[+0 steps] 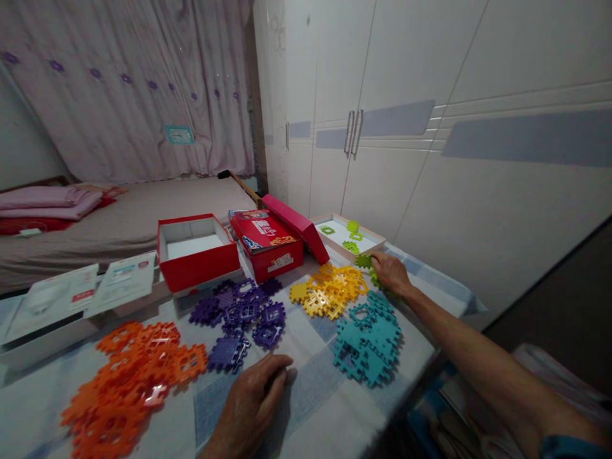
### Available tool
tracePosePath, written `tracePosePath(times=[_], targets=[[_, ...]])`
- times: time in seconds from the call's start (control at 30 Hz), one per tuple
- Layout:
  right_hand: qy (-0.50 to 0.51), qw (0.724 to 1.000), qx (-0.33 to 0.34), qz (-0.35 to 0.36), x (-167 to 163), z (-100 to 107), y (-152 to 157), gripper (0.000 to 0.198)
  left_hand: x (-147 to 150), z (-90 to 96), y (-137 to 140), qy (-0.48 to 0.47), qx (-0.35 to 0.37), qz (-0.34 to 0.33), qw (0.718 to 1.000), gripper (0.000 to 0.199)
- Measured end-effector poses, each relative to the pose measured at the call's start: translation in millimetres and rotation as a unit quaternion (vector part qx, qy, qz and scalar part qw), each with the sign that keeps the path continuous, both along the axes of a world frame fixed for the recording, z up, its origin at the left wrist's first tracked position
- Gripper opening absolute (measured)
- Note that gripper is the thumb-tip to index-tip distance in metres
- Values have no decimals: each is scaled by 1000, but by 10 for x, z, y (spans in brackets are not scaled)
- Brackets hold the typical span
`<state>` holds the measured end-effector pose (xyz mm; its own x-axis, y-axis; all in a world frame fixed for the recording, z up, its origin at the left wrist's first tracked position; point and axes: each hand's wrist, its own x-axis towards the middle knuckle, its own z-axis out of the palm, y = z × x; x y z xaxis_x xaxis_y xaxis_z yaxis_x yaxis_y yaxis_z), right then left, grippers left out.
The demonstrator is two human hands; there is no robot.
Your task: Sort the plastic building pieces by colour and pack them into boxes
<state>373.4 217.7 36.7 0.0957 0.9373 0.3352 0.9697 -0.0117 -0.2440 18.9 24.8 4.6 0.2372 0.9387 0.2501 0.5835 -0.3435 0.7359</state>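
Observation:
My right hand [391, 272] reaches to the far right of the table and grips a green plastic interlocking tile [363, 260], just in front of a shallow white tray [370, 245] holding a few green tiles [352, 226]. My left hand [253, 401] rests flat on the checked tablecloth near the front edge, fingers curled, holding nothing, just below the purple tiles [241, 312]. Sorted heaps lie between the hands: orange tiles [131, 382] at the left, yellow tiles [329, 290] and teal tiles [370, 341] at the right.
An open red box [197, 264] and a red printed box [268, 245] with its lid [301, 226] stand at the back. Leaflets [86, 290] lie at the back left. A bed [119, 220], a curtain and white wardrobe doors [430, 159] lie beyond.

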Motion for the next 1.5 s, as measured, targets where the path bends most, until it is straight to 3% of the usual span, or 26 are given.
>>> tracePosePath(times=[0.33,0.43,0.63,0.77,1.0,1.27,1.37,1.5], targets=[[158,983,39,-85,-14,312,568,41,-6,-17,-2,-3,4,8,1000,26],[140,985,20,-98,102,227,407,53,0,0,-2,-3,-4,5,1000,27],[2,990,-98,-100,271,-131,-108,81,9,24,-2,-1,-8,3,1000,29],[-27,988,-132,-72,244,-214,-182,83,8,25,-6,-3,-2,4,1000,27],[-47,994,-53,-81,167,-235,-158,61,3,35,-1,-2,-1,2,1000,26],[36,996,69,-51,341,-291,-74,62,4,29,-9,-6,-9,-1,1000,27],[91,988,98,-78,394,-207,-36,62,6,27,-9,0,-7,1,1000,27],[140,980,106,-92,314,91,223,57,10,23,-2,1,0,1,1000,27]])
